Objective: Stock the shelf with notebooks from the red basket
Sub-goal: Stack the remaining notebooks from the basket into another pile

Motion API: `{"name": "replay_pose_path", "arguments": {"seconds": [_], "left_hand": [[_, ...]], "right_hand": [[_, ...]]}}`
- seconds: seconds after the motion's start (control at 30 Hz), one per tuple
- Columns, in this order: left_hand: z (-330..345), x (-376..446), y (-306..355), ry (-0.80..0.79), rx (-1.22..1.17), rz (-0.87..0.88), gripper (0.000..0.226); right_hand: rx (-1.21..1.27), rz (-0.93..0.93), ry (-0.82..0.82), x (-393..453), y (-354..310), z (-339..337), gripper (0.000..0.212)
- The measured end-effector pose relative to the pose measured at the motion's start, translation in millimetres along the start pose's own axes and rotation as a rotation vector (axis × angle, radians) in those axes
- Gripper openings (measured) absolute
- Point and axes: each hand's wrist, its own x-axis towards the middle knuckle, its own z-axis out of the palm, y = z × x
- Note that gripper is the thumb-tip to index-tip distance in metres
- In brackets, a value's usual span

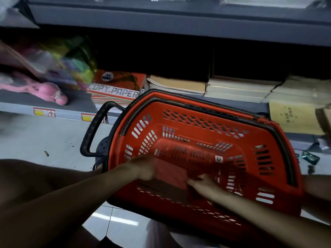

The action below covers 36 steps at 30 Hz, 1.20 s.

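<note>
Dim shop light falls on a grey tiled floor (pixel 53 138) and a low shelf (pixel 21 106) that runs across the back. On it we see a pink toy (pixel 52 92), a ream of copy paper (pixel 116 90) and, further right, flat stacks of notebooks (pixel 238 88). Our red basket (pixel 279 158) stands on the floor just in front of the shelf, its black handle (pixel 91 133) sticking out to the left.

Both our hands are down inside the basket. A red notebook (pixel 172 174) lies near the bottom by the near wall, blurred and close in colour to the plastic, so its edges are hard to trace. We judge it light and thin, with a soft cover that will bend if lifted by one corner; a glossy cover might also slide. Best, we think, to take it by a long edge, or the spine, with thumb above and fingers beneath.

Our left hand (pixel 143 169) sits at the notebook's left edge, fingers (pixel 150 178) curled narrowly against it; it seems to grip that edge, though the blur keeps us from being sure. Our right hand (pixel 204 181) reaches in from the right, fingers stretched fairly flat and touching the right edge. Whether it has closed on the cover we cannot tell. We make out no other notebooks in the basket.
</note>
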Motion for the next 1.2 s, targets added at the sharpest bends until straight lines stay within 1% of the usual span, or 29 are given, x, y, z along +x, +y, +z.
{"name": "replay_pose_path", "arguments": {"seconds": [0.03,0.13,0.17,0.2,0.23,0.27,0.33,0.4,0.5,0.57,0.63,0.73,0.8,0.9,0.97,1.03,1.07,1.13,1.2], "left_hand": [[-1.0,1.8,0.1,0.011,0.004,-0.019,0.028],[-4.4,1.9,2.9,0.029,0.013,-0.063,0.019],[-5.3,0.8,2.9,0.021,0.007,-0.066,0.015],[-6.6,0.0,2.9,0.015,0.013,-0.075,0.014],[-6.9,-0.2,1.2,0.028,0.017,-0.079,0.015],[-6.6,1.5,-0.9,0.04,0.017,-0.085,0.016],[-6.1,1.5,-2.2,0.055,-0.001,-0.085,0.017],[-5.6,-7.3,2.3,0.133,-0.073,-0.082,0.016],[-2.1,-30.7,11.0,0.326,-0.35,-0.114,0.019],[-0.4,-45.3,12.3,0.41,-0.585,-0.132,0.017],[-3.5,-65.4,12.7,0.425,-0.841,-0.116,0.009],[-10.0,-106.5,13.0,0.354,-1.182,-0.019,0.017],[-13.7,-135.0,12.4,0.302,-1.352,0.037,0.022],[-13.6,-167.4,9.2,0.243,-1.5,0.118,0.036],[-13.0,-184.8,7.3,0.258,-1.553,0.193,0.033],[-16.0,-202.9,9.6,0.274,-1.571,0.291,0.027],[-17.3,-210.4,11.4,0.289,-1.574,0.348,0.026],[-18.2,-222.1,11.8,0.345,-1.591,0.433,0.026],[-18.3,-231.9,13.4,0.394,-1.582,0.534,0.024]], "right_hand": [[0.026,0.019,-0.005,-2.2,-2.4,1.8,0.012],[0.09,0.04,-0.024,-8.1,-7.4,3.7,0.027],[0.091,0.036,-0.019,-9.8,-8.3,4.2,0.025],[0.082,0.037,-0.005,-13.1,-9.1,4.5,0.018],[0.08,0.034,0.012,-16.3,-9.5,5.0,0.011],[0.089,0.026,0.026,-20.8,-10.6,4.4,0.01],[0.141,0.019,0.072,-27.3,-9.5,2.0,0.02],[0.233,0.039,0.129,-35.3,-7.4,-1.9,0.022],[0.473,0.085,0.173,-49.4,-2.2,-9.3,0.025],[0.602,0.097,0.166,-60.0,-1.9,-16.6,0.02],[0.734,0.107,0.135,-70.2,-6.1,-23.9,0.015],[0.883,0.121,0.07,-93.4,-17.7,-36.7,0.018],[0.94,0.109,-0.003,-115.1,-24.0,-46.9,0.02],[0.944,0.009,-0.131,-151.5,-29.0,-57.7,0.018],[0.888,-0.092,-0.184,-174.0,-31.8,-61.8,0.016],[0.816,-0.205,-0.22,-193.5,-34.4,-65.9,0.027],[0.771,-0.272,-0.233,-203.2,-36.9,-67.6,0.028],[0.714,-0.4,-0.245,-218.0,-42.7,-69.5,0.029],[0.716,-0.502,-0.238,-228.9,-51.4,-69.9,0.033]]}}
